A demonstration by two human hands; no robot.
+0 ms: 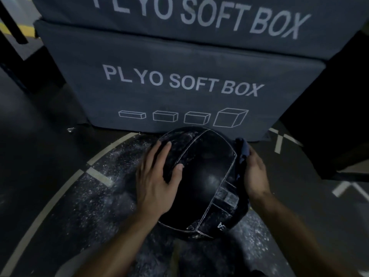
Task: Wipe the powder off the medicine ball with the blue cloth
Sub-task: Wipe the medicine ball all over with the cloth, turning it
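A black medicine ball (205, 176) with white stitched seams sits on the dark floor in front of me. White powder dusts its upper left panel and its lower right side. My left hand (157, 176) lies flat on the ball's left side, fingers spread. My right hand (254, 172) presses a dark blue cloth (242, 150) against the ball's right side; the cloth is bunched between palm and ball, with part of it hidden.
Two stacked grey boxes marked PLYO SOFT BOX (179, 80) stand just behind the ball. White powder (103, 188) is scattered on the floor to the left and right of the ball. Pale curved floor lines (46, 212) run at left. A dark block (339, 124) stands at right.
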